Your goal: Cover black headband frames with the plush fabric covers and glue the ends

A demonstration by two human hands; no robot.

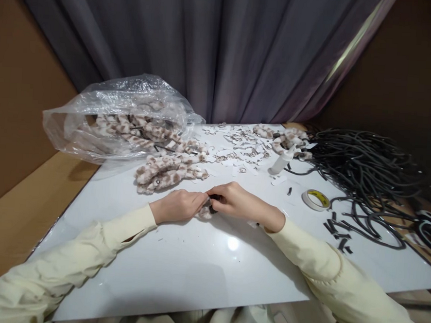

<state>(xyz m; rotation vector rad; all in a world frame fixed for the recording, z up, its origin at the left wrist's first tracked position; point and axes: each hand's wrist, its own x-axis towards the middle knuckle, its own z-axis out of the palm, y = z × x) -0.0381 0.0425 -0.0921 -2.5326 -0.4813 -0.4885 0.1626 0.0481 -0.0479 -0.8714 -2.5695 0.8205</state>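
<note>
White and shiny, our table (pixel 179 271) runs from close to our body back to the curtain. Nearest to us, our pale yellow sleeves (pixel 123 229) reach in from both sides. Our left hand (pixel 180 204) is closed, with its fingers pinched on a fluffy spotted piece (pixel 205 212). That piece is between our 2 hands, low over the table, and mostly hidden. Our right hand (pixel 235 199) is bent, with its finger and thumb close together at the same piece. We cannot tell what those tips have hold of.

A little farther, to the right, we see short black bits (pixel 339 231) and a roll of tape (pixel 309 204). Past our left hand is a pile of fluffy strips (pixel 173 171). To the right stands a small white bottle (pixel 281 163), near a big heap of black cords (pixel 365 163). Many little tags and rings (pixel 243 151) are spread across the middle. Behind the pile, a clear bag (pixel 141 86) has more fluffy strips in it. Farthest back hangs a gray curtain (pixel 208 44).
</note>
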